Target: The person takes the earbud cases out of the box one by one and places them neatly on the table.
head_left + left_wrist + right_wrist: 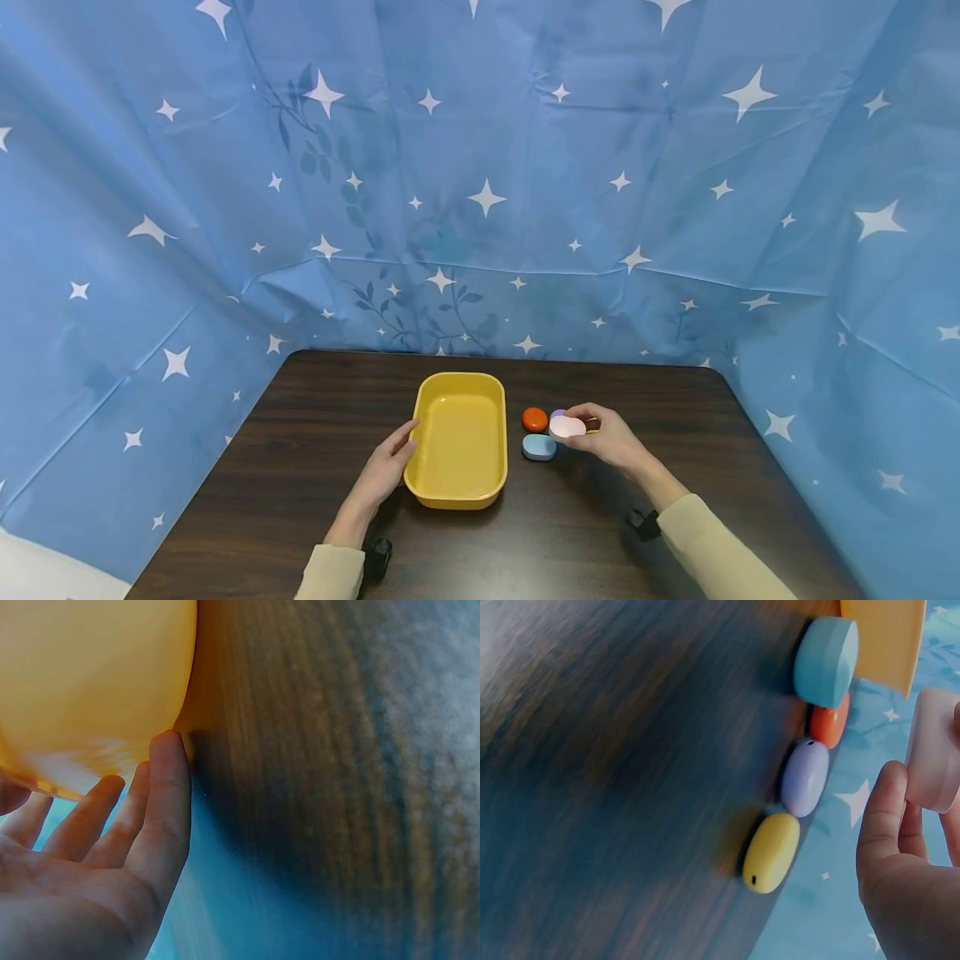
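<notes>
A yellow tray (pixel 459 442) lies on the dark table, with my left hand (pixel 381 475) at its left side. In the left wrist view the fairly straight fingers (pixel 166 802) touch the tray's outer wall, and the thumb is partly cut off. My right hand (pixel 611 442) pinches a pale pink oval block (pixel 567 428) above the table, right of the tray. Below it in the right wrist view lie a light blue oval block (pixel 827 664), an orange rounded piece (pixel 829 724), a purple oval piece (pixel 805 778) and a yellow oval piece (pixel 771 853).
The brown wooden table (pixel 315 417) extends around the tray and small pieces. A blue curtain (pixel 525 167) with white stars hangs behind it and along both sides. Dark wrist devices (pixel 377 557) sit at the cuffs of the cream sleeves.
</notes>
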Demonstrator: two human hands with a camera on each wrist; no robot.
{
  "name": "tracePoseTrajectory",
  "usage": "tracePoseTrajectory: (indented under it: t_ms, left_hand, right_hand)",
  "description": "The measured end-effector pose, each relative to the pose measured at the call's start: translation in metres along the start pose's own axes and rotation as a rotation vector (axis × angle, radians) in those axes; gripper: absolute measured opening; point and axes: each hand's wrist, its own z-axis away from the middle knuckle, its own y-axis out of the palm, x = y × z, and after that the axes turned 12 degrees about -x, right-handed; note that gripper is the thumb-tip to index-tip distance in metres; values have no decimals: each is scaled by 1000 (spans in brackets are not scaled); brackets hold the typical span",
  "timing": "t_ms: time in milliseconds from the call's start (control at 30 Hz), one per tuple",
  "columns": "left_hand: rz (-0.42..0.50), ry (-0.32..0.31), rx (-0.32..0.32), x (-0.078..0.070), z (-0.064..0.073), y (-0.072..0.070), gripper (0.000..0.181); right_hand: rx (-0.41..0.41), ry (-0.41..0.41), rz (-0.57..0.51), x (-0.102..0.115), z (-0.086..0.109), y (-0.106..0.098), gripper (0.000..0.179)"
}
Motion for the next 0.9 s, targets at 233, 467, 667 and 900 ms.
tracePoseTrajectory:
  t_ms: [233, 467, 667, 900]
  left_hand:
    - [0, 1, 1, 0, 1, 0, 48]
    - [-3, 4, -6, 0, 1, 0, 48]
    - [-1, 4, 0, -1, 2, -1, 48]
    - [5, 6, 6, -1, 2, 0, 48]
  right_hand:
    - [-9, 6, 41, -8, 0, -5, 42]
    - [-3, -3, 85, -19, -3, -5, 39]
    - [8, -14, 112, -29, -6, -5, 43]
    - [15, 9, 150, -32, -6, -5, 44]
